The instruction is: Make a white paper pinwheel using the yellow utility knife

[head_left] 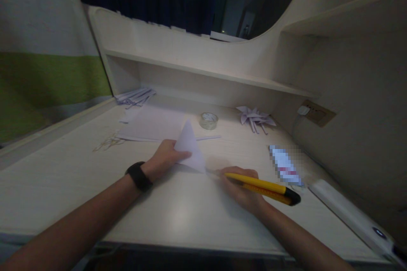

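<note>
My left hand (168,155), with a black band on its wrist, grips a folded white triangle of paper (190,148) just above the desk. The thumb lies across the paper's face. In my right hand (238,186) is a yellow utility knife (260,185) with a black end, its fingers closed around the handle. The blade end points left, close to the paper's lower right corner; whether it touches the paper I cannot tell. Behind the left hand lies a stack of white paper sheets (152,120). A roll of clear tape (209,121) stands behind the folded paper.
Paper pinwheels (252,116) sit at the back right, and rolled paper sticks (135,96) at the back left. Rubber bands (110,142) lie by the sheets. To the right are a phone (285,165), a long white bar (349,216) and a wall socket (318,113) with a charger.
</note>
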Demonstrator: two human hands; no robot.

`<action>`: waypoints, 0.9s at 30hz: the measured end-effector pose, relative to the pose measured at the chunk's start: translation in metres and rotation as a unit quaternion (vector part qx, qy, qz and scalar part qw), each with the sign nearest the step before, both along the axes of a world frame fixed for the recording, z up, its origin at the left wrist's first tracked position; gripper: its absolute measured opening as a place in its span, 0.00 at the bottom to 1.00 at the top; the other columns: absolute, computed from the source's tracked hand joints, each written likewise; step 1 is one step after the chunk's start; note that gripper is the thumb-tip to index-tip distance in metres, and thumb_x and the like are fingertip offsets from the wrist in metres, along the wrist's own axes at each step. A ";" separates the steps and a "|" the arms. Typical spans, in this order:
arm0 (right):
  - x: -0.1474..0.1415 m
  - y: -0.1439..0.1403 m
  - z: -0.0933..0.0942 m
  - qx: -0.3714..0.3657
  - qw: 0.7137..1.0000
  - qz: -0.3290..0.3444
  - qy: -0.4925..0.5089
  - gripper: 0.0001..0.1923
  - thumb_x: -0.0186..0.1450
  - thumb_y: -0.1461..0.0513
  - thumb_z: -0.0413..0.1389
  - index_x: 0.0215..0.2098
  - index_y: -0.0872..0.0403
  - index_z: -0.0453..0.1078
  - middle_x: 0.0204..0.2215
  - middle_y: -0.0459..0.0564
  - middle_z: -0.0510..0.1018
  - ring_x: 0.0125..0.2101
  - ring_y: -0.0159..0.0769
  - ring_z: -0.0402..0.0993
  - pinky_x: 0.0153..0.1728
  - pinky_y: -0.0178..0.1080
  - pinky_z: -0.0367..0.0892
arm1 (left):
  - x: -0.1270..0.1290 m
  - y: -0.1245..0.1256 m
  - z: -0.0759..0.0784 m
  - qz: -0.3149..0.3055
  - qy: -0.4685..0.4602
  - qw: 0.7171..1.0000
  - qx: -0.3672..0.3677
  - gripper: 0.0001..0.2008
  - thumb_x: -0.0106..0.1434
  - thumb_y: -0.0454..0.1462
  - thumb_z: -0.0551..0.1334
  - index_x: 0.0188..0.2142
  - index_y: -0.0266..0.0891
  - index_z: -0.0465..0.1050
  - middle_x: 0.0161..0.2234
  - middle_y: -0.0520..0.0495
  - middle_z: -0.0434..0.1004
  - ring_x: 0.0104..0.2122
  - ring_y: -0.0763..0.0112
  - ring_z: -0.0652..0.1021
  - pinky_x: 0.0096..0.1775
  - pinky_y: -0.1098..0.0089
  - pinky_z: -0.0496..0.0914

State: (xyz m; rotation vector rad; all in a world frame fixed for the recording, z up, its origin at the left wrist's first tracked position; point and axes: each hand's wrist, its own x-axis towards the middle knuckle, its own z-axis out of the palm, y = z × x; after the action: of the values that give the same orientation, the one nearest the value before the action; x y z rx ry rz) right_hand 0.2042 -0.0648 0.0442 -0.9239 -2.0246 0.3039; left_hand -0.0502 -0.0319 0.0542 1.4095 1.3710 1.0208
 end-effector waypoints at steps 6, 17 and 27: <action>0.000 -0.001 0.000 -0.003 1.000 -0.007 -0.002 0.06 0.61 0.60 0.55 0.29 0.51 0.74 0.24 0.48 0.80 0.23 0.36 0.77 0.26 0.36 0.73 | 0.001 0.001 -0.003 0.005 -0.028 1.000 -0.004 0.16 0.47 0.40 0.67 0.32 0.27 0.75 0.30 0.39 0.78 0.26 0.64 0.75 0.26 0.69 0.66; 0.000 -0.001 0.000 -0.011 1.000 0.004 0.002 0.05 0.60 0.61 0.55 0.30 0.52 0.74 0.27 0.48 0.80 0.25 0.36 0.77 0.29 0.37 0.74 | 0.003 -0.004 0.003 0.015 -0.054 0.998 -0.014 0.14 0.47 0.37 0.67 0.31 0.27 0.75 0.29 0.40 0.79 0.26 0.65 0.76 0.27 0.69 0.67; 0.000 -0.001 0.000 0.007 1.000 0.009 0.004 0.05 0.60 0.63 0.56 0.30 0.53 0.74 0.26 0.48 0.80 0.25 0.35 0.77 0.27 0.35 0.73 | 0.001 -0.002 -0.002 0.021 -0.061 0.998 -0.019 0.15 0.47 0.38 0.68 0.32 0.28 0.75 0.30 0.40 0.79 0.26 0.65 0.76 0.26 0.69 0.67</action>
State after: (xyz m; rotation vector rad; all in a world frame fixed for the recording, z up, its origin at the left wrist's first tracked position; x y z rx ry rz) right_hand 0.2040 -0.0659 0.0438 -0.8958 -2.0266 0.3027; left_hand -0.0490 -0.0339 0.0525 1.2737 1.3280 1.0853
